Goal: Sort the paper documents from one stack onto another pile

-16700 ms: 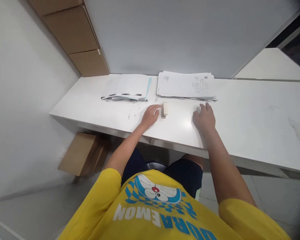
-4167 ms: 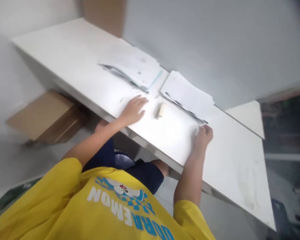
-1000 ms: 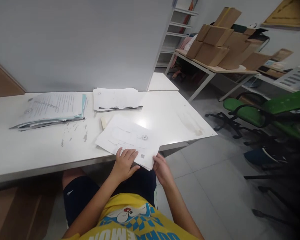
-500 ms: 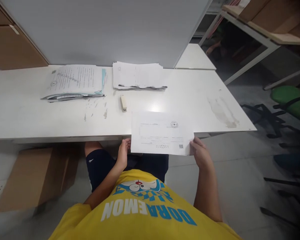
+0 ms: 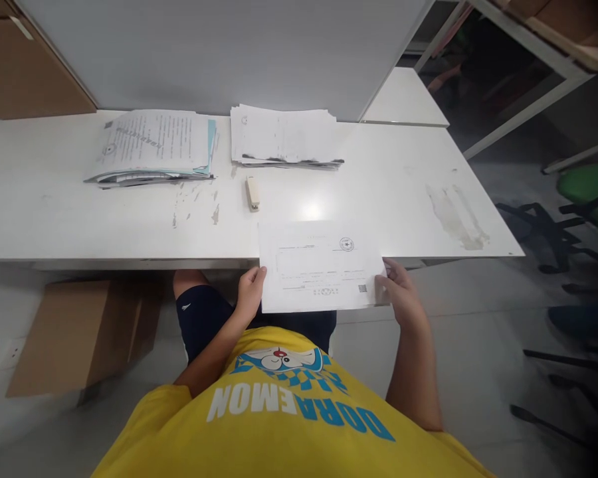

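Observation:
Printed sheets of paper (image 5: pixel 319 265), with a round stamp and a small square code, lie partly over the desk's front edge. My left hand (image 5: pixel 252 290) pinches their left edge, thumb on top. At the right edge, my right hand (image 5: pixel 397 287) grips the paper between thumb and fingers. How many sheets are held I cannot tell. Just beyond them on the desk lies a cream stapler (image 5: pixel 252 194). Farther back is a stack of papers (image 5: pixel 286 136) with a dark smudged front edge.
Another pile of documents (image 5: pixel 154 146) sits at the back left of the white desk (image 5: pixel 80 226). A grey partition (image 5: pixel 229 53) rises behind. Below the desk at left stands a cardboard box (image 5: pixel 60 338). Chairs, one with a green seat (image 5: pixel 588 192), are at right.
My left hand has closed on the paper's left edge, where its fingers stood upright beside it before. The right thumb has shifted onto the sheet. The view has tilted slightly.

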Available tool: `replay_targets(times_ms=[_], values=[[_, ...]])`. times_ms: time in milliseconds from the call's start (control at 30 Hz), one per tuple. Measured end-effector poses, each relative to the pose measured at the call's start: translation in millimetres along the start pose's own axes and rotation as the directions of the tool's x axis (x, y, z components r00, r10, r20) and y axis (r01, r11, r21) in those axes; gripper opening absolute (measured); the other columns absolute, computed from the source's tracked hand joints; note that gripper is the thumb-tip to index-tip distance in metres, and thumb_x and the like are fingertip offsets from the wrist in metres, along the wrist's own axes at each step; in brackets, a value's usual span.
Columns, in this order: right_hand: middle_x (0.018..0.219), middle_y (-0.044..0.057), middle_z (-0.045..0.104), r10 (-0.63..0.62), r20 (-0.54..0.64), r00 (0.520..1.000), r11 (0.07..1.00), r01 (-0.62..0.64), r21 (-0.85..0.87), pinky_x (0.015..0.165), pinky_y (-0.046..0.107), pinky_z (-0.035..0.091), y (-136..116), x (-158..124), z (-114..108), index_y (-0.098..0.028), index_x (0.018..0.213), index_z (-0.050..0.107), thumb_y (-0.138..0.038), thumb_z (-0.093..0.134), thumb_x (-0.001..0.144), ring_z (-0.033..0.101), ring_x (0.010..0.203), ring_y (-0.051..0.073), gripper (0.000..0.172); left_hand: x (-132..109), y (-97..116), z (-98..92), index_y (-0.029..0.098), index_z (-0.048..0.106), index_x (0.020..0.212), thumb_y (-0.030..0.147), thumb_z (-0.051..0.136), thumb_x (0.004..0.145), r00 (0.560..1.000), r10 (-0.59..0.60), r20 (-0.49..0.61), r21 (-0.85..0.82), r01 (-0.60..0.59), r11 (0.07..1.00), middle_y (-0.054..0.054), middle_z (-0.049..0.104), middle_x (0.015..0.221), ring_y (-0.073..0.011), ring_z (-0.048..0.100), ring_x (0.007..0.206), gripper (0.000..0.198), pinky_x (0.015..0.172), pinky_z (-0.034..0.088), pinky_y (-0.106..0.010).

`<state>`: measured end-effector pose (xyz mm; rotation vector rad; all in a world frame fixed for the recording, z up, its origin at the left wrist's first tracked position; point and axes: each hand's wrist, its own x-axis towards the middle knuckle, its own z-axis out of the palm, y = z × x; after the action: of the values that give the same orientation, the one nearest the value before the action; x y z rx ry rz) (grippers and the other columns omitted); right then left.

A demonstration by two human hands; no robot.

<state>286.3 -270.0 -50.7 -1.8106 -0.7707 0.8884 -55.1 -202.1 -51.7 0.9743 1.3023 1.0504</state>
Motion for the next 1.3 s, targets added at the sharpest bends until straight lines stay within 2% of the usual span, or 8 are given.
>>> replay_targets(times_ms=[200, 300, 433, 533, 733, 833, 1033, 1300], values=[[0.081, 0.002, 0.069, 0.037, -0.011, 0.999, 0.998, -0.038, -0.051, 0.062, 0.030, 0.048, -9.6, 5.6, 2.5, -0.024, 0.104, 0.065, -0.031, 0.065, 0.062, 0.065, 0.075, 0.021, 0.042, -1.3, 9.0, -8.9, 0.022, 0.034, 0.058, 0.058, 0.056, 0.088, 0.987, 0.157, 0.033, 0.199, -0.160, 0.967, 0.004, 0.034, 0.057, -0.0125, 0.034, 0.057, 0.052, 0.056, 0.028, -0.027], [0.075, 0.001, 0.068, 0.032, -0.064, 0.997, 0.986, -0.042, -0.163, 0.054, 0.030, 0.045, -14.6, 5.3, -1.7, -0.026, 0.087, 0.061, -0.029, 0.063, 0.059, 0.061, 0.064, 0.021, 0.028, -6.1, 19.7, -18.1, 0.022, 0.041, 0.060, 0.049, 0.051, 0.092, 0.934, 0.330, 0.133, 0.406, -0.356, 0.842, 0.001, 0.045, 0.061, -0.0165, 0.046, 0.065, 0.043, 0.065, 0.039, -0.030], [0.074, 0.000, 0.068, 0.026, 0.017, 1.000, 0.989, -0.023, -0.146, 0.048, 0.030, 0.042, -28.4, 12.0, -1.3, -0.029, 0.094, 0.059, -0.029, 0.062, 0.059, 0.058, 0.056, 0.020, 0.035, -3.6, 37.8, -32.7, 0.022, 0.061, 0.081, 0.037, 0.048, 0.096, 0.879, 0.442, 0.178, 0.536, -0.463, 0.706, -0.006, 0.065, 0.084, -0.0232, 0.061, 0.088, 0.025, 0.084, 0.049, -0.037], [0.074, 0.000, 0.067, 0.001, 0.071, 0.998, 0.988, 0.009, -0.152, 0.049, 0.029, 0.041, -49.5, 29.6, 16.3, -0.028, 0.096, 0.058, -0.028, 0.062, 0.057, 0.059, 0.056, 0.019, 0.038, 14.9, 53.1, -40.7, 0.019, 0.063, 0.113, 0.032, 0.050, 0.095, 0.877, 0.443, 0.186, 0.608, -0.457, 0.649, -0.011, 0.069, 0.102, -0.0262, 0.064, 0.097, 0.026, 0.088, 0.051, -0.040], [0.065, -0.001, 0.062, 0.015, 0.141, 0.990, 0.996, -0.002, -0.089, 0.048, 0.029, 0.038, -83.3, 74.8, 62.4, -0.027, 0.088, 0.055, -0.021, 0.057, 0.054, 0.056, 0.056, 0.020, 0.034, 76.6, 70.8, -42.2, 0.010, 0.050, 0.141, 0.026, 0.056, 0.093, 0.842, 0.495, 0.214, 0.803, -0.440, 0.402, -0.013, 0.068, 0.099, -0.0322, 0.062, 0.107, 0.051, 0.099, 0.046, -0.047], [0.067, 0.000, 0.063, 0.014, 0.158, 0.987, 0.998, -0.004, -0.063, 0.049, 0.029, 0.039, -83.5, 84.2, 66.5, -0.027, 0.089, 0.056, -0.019, 0.057, 0.054, 0.056, 0.057, 0.020, 0.035, 94.7, 70.1, -42.4, 0.010, 0.055, 0.136, 0.017, 0.053, 0.091, 0.840, 0.492, 0.231, 0.803, -0.450, 0.391, -0.013, 0.068, 0.097, -0.0319, 0.060, 0.111, 0.046, 0.102, 0.045, -0.046], [0.070, -0.002, 0.064, -0.012, 0.169, 0.986, 0.999, 0.005, 0.039, 0.053, 0.029, 0.044, -66.5, 78.4, 56.8, -0.026, 0.092, 0.055, -0.025, 0.063, 0.055, 0.059, 0.059, 0.019, 0.037, 93.9, 61.2, -47.1, 0.020, 0.068, 0.109, 0.009, 0.050, 0.088, 0.842, 0.523, 0.129, 0.706, -0.449, 0.548, -0.007, 0.070, 0.092, -0.0237, 0.064, 0.098, 0.029, 0.092, 0.052, -0.038], [0.066, -0.004, 0.064, 0.002, 0.117, 0.993, 0.991, -0.017, 0.133, 0.047, 0.026, 0.042, -57.8, 53.0, 33.7, -0.027, 0.091, 0.055, -0.028, 0.070, 0.052, 0.056, 0.051, 0.016, 0.042, 89.5, 49.7, -47.3, 0.020, 0.065, 0.080, 0.004, 0.048, 0.080, 0.616, 0.699, 0.363, 0.677, -0.689, 0.256, -0.005, 0.074, 0.084, -0.0230, 0.070, 0.090, 0.024, 0.088, 0.053, -0.041]])
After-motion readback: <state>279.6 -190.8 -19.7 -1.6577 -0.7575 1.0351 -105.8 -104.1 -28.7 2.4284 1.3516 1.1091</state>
